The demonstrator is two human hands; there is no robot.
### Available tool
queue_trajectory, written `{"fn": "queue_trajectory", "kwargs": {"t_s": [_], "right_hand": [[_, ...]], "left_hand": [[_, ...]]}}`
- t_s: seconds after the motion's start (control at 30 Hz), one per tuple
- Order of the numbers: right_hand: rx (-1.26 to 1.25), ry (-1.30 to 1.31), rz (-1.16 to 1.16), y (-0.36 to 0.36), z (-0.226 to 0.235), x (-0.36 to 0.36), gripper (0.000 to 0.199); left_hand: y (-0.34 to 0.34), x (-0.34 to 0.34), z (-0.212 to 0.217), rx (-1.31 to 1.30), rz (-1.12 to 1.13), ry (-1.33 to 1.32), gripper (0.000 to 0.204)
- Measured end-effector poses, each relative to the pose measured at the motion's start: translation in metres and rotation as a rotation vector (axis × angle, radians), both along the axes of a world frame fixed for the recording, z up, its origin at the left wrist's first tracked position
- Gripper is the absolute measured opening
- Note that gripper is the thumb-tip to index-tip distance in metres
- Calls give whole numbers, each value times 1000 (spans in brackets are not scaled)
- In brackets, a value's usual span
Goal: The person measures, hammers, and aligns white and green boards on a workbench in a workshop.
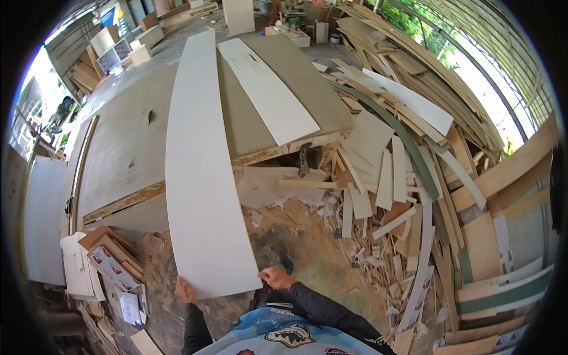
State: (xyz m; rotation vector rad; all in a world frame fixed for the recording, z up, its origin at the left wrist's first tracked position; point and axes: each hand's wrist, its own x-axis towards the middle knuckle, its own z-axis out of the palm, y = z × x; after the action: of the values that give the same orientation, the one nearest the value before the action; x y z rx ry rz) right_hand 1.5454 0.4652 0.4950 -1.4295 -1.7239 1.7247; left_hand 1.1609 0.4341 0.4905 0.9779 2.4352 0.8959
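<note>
A long white board [201, 154] stretches away from me, its far part lying on the big worktable [130, 148] and its near end sticking out over the floor. My left hand [186, 290] grips the near left corner, fingers closed on the edge. At the near right corner, my right hand [277, 277] is closed on the other edge. To the right of the long board, a shorter white panel [269, 94] with a few dark lines at its far end rests on the tabletop.
A large heap of wood offcuts [384, 171] covers the right side, with long planks [426, 65] stacked behind. Cardboard-coloured scraps [115, 260] lean at the lower left. A dark clamp-like piece [304, 160] hangs at the table's front edge. Sawdust [296, 225] covers the floor below.
</note>
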Motion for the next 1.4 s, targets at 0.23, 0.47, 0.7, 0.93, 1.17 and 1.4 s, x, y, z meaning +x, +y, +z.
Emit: {"fn": "queue_trajectory", "kwargs": {"t_s": [0.23, 0.47, 0.7, 0.93, 1.17, 1.4], "right_hand": [[279, -187, -265, 145, -6, 55, 38], [752, -575, -706, 350, 13, 179, 40], [346, -884, -480, 455, 70, 181, 120], [31, -976, -460, 469, 74, 217, 139], [52, -599, -430, 420, 24, 274, 68], [45, -462, -901, 285, -9, 391, 75]], "left_hand": [[-7, 17, 15, -126, 303, 128, 66], [-6, 42, 7, 55, 404, 230, 69], [-33, 12, -49, 44, 846, 896, 53], [-6, 146, -1, 375, 736, -502, 74], [-5, 204, 9, 455, 812, -508, 73], [-43, 162, -47, 429, 685, -502, 54]]}}
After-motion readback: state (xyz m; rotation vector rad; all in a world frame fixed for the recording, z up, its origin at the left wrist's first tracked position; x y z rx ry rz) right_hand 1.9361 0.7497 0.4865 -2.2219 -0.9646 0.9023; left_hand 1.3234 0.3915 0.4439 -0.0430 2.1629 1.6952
